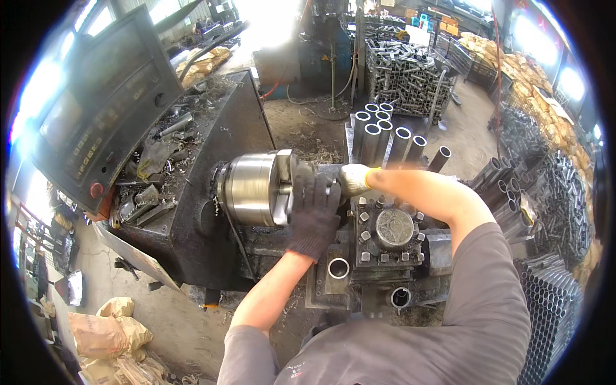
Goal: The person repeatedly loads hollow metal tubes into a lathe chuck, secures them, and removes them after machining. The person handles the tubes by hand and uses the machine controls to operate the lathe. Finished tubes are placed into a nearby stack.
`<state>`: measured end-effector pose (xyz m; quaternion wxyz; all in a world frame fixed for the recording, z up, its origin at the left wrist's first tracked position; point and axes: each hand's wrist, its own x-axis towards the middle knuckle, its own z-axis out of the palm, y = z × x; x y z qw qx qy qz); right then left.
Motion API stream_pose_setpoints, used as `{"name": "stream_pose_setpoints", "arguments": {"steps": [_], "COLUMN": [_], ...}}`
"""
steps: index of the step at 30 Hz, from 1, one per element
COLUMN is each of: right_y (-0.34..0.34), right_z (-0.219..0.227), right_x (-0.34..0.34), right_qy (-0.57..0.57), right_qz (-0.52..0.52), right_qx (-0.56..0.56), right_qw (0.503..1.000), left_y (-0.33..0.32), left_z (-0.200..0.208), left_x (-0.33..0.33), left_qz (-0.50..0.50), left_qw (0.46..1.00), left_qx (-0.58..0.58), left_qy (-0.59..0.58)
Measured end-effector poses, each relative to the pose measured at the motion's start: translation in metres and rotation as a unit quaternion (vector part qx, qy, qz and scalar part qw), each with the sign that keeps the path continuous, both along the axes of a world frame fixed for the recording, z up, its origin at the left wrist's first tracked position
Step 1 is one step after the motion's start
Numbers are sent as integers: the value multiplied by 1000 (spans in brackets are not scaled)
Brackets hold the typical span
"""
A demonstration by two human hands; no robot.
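My left hand (313,208), in a dark knit glove, lies against the front of the shiny lathe chuck (250,189), its fingers stretched out beside the jaws. Close to its right, my right hand (355,179) wears a pale glove with a yellow cuff. That hand is closed, and whatever it grips is hidden by the glove and the other hand. Just below it stands the square tool post (393,230), with a round cap and several bolts. A short tube (338,268) stands on end near my left wrist.
Upright steel tubes (372,131) stand behind the tool post, with more tubes (504,186) at the right. The grimy headstock (212,167) holds scraps and chips on top. A full wire crate (410,80) stands behind; paper sacks (106,337) lie at lower left.
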<state>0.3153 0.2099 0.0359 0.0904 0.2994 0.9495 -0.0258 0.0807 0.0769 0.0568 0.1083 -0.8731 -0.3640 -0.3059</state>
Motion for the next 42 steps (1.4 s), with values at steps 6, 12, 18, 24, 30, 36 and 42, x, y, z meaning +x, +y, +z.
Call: {"name": "stream_pose_setpoints", "arguments": {"steps": [6,12,18,24,30,36,42], "right_y": [14,-11,-17,-6,-13,-27,-71], "right_z": [24,50,16,-39,-50,-14,-26], "right_x": [26,29,60,102,93,87,158], "right_qy": [21,64,-60,148,273,135,121], "right_qz": [-355,-104,-52,-131,-269,-357,-178], "right_qx": [-563,-404,-206,-410,-466,-425,-218], "right_qw": [746,907,975,891,798,821,952], "left_y": [53,56,56,56,62,65,54], "left_z": [-31,-49,-38,-41,-48,-44,-10], "left_x": [43,38,34,45,39,37,26], "left_qz": [-10,17,37,14,55,61,61], "left_qw": [996,997,997,996,990,996,996], "left_qx": [91,58,68,83,131,35,9], "left_qy": [-7,-42,-24,-3,11,47,65]}}
